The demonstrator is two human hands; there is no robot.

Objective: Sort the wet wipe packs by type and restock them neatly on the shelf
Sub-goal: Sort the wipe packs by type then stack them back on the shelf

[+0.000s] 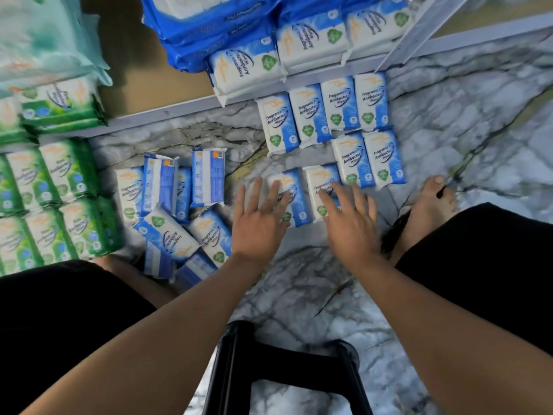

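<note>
Left hand (257, 217) spread over blue pack (296, 188), right hand (350, 218) over neighbouring pack (317, 178)

From the left hand (257, 226), bare marble floor (299, 289) lies open toward six o'clock, up to the black stool (299, 359), and toward eleven. A jumbled heap of blue packs (167, 232) blocks nine o'clock; aligned blue packs (341, 103) fill one o'clock; a bare foot (431, 202) stands at three.

white marble floor (478, 130) with grey veins, black stool (287, 363) below
</note>
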